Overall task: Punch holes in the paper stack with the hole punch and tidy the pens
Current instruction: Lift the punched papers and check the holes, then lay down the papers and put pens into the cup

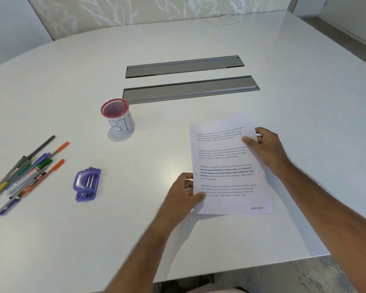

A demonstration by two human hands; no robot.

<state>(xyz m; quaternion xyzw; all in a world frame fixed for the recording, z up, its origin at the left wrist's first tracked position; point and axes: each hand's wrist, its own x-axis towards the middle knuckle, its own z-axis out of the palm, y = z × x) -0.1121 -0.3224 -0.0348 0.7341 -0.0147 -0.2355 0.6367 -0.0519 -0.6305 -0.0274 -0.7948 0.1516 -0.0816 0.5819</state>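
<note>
White paper stack (pixel 230 166) lies on the tabletop (pixel 199 240) at about 3 o'clock of the view centre, long axis running roughly 12 to 6, printed side up. Both hands are on it. Left hand (pixel 183 193) pinches the stack's left long edge low down, thumb on top of the sheet, remaining fingers (pixel 188 183) curled at the edge (whether they go under the paper cannot be told). Right hand (pixel 264 146) holds the right long edge near the top, thumb lying on the page, other fingers curled behind the edge.

Purple hole punch (pixel 86 185) sits well apart at 9 o'clock from the stack, nothing between them but bare tabletop. Its long axis also runs near 12 to 6. Left hand is the nearer one to the punch by a clear margin; right hand is on the far side of the paper.

Judgement: the stack's left edge already faces the punch, so the likely move is either sliding the paper toward 9 o'clock or the left hand letting go to fetch the punch.

Pens (pixel 23 174) lie in a loose fan at far 9 o'clock, beyond the punch, not yet tidied. Red mesh cup (pixel 117 117) stands at 10–11 o'clock from the paper, empty as far as visible.
</note>
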